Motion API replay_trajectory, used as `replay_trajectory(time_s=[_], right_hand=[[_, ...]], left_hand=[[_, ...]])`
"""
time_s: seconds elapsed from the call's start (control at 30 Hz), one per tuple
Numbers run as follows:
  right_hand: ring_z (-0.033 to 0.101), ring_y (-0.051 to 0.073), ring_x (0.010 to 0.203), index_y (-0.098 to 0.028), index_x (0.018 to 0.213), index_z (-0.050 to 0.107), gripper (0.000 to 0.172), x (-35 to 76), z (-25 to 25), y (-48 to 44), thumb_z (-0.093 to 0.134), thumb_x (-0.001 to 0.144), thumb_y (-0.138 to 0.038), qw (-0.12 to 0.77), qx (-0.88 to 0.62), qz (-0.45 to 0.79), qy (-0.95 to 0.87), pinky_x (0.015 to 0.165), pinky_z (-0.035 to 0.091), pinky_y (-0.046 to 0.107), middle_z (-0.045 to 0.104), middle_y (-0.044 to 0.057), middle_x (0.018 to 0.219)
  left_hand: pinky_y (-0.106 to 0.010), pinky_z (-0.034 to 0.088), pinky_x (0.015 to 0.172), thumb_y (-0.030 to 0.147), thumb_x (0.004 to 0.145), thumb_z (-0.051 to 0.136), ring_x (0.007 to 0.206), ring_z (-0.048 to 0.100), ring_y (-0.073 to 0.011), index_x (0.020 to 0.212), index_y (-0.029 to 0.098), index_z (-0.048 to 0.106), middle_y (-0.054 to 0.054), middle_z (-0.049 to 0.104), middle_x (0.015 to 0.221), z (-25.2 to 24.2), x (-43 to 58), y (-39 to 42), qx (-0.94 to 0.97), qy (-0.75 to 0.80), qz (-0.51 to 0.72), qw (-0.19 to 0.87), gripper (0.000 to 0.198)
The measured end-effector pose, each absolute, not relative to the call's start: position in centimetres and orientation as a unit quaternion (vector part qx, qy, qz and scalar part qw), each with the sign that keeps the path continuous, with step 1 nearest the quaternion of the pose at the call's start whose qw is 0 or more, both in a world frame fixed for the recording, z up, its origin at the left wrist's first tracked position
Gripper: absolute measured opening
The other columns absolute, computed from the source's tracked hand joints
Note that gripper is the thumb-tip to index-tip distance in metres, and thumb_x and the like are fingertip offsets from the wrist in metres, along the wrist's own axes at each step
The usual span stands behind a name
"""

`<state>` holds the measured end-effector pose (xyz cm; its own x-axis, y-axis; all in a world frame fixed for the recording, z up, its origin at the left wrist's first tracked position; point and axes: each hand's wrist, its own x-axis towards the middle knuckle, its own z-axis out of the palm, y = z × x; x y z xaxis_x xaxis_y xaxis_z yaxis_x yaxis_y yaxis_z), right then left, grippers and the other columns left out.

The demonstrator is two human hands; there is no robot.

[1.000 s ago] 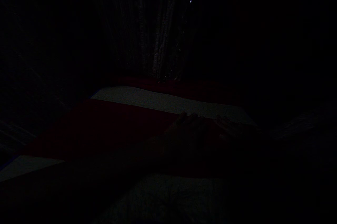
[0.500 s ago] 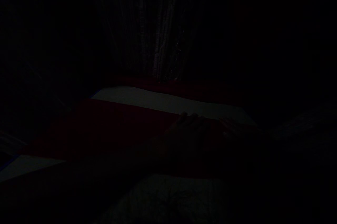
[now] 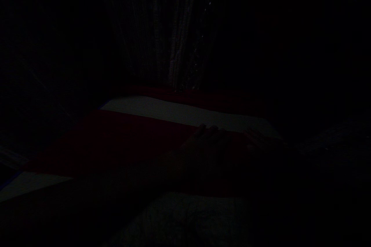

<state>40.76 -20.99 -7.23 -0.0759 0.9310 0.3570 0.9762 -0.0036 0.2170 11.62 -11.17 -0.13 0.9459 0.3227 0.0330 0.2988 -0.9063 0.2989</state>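
Head view, and it is very dark. The left hand [image 3: 207, 142] lies flat, fingers spread and apart, palm down on the red cloth [image 3: 116, 138]. The right hand [image 3: 261, 142] rests just beside it, also on the cloth near its far edge; it looks flat, but the gloom hides the fingers, so I cannot tell whether it pinches anything. The cloth is spread across the middle of the view, over a pale sheet [image 3: 179, 111] that shows as a band beyond the hands and again as a sliver at the left. Behind that, a curtain [image 3: 171, 38] hangs in faint folds.

The risk, as I judge it: with so little light, either hand could catch a fold it cannot see and drag the cloth askew over the sheet, or press a crease in. The cloth's right part is lost in shadow, so a bunched corner there could go unnoticed.

The count: two hands, one red cloth, one pale sheet, one curtain.
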Motion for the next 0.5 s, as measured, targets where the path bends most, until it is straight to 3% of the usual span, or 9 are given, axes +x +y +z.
replay_trajectory(time_s=[0.13,0.27,0.37,0.5], right_hand=[[0.047,0.027,0.147,-0.019,0.156,0.052,0.063,40.7,-6.5,-20.3,0.054,0.106,-0.057,0.05,-0.672,-0.177,-0.717,0.127,0.037,0.055,0.047,0.016,0.156],[0.049,0.027,0.144,-0.02,0.153,0.054,0.063,41.2,-6.1,-20.2,0.054,0.105,-0.061,0.053,-0.668,-0.157,-0.725,0.124,0.041,0.052,0.049,0.015,0.153],[0.049,0.026,0.145,-0.017,0.15,0.057,0.063,42.2,-6.3,-20.7,0.052,0.105,-0.062,0.056,-0.659,-0.146,-0.736,0.126,0.038,0.054,0.052,0.016,0.152],[0.045,0.023,0.151,-0.023,0.133,0.069,0.052,42.9,-6.9,-21.2,0.04,0.107,-0.058,0.059,-0.639,-0.14,-0.754,0.132,0.031,0.049,0.055,0.01,0.153]], left_hand=[[-0.058,0.007,0.134,0.067,0.11,0.032,0.166,0.013,-0.0352,0.171,0.013,0.026,-0.013,0.017,0.178,-0.3,11.7,-11.1,0.977,0.157,0.045,0.139,0.082],[-0.059,0.008,0.134,0.067,0.11,0.032,0.166,0.013,-0.0355,0.171,0.013,0.026,-0.012,0.018,0.178,-0.3,11.8,-11.1,0.978,0.156,0.044,0.134,0.081],[-0.058,0.008,0.134,0.069,0.11,0.032,0.166,0.014,-0.0351,0.17,0.012,0.027,-0.013,0.019,0.177,-0.3,11.7,-11.1,0.977,0.158,0.044,0.138,0.083],[-0.058,0.008,0.134,0.07,0.109,0.03,0.166,0.015,-0.0351,0.171,0.011,0.025,-0.013,0.019,0.177,-0.4,11.6,-11.1,0.977,0.154,0.053,0.139,0.085]])
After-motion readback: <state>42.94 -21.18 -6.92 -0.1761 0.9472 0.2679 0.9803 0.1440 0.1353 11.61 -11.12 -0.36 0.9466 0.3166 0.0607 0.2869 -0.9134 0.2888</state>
